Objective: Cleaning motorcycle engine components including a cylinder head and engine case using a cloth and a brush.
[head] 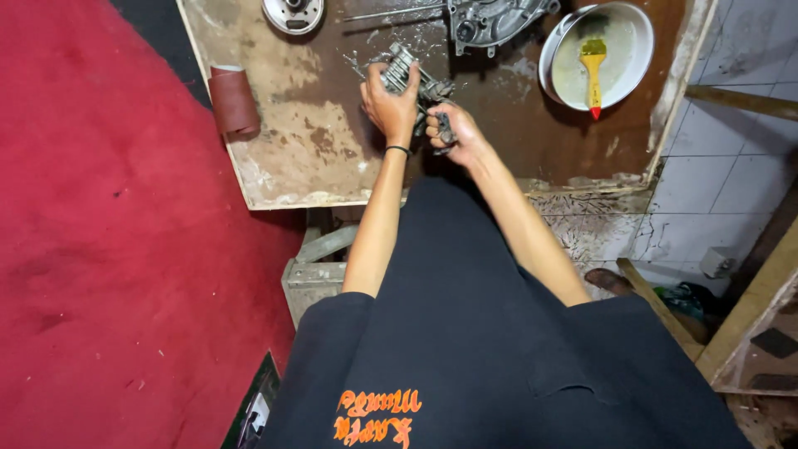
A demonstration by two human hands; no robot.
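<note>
Both hands work at the near-middle of a stained wooden table (316, 158). Left hand (391, 106) has its grip closed round a grey finned metal engine part (401, 68), fingers wrapped over the fins, black band on the wrist. Right hand (453, 131) sits just beside it, touching, grip closed on a small dark piece of the same assembly; can't tell exactly what it is. Behind: a metal engine casing (490, 21) and a round metal disc (293, 14). Far right, a white bowl (636, 37) w/ a yellow brush (593, 71) inside. Roll of brown sandpaper (233, 100) at the table's left edge, red carpet (100, 249) beyond.
</note>
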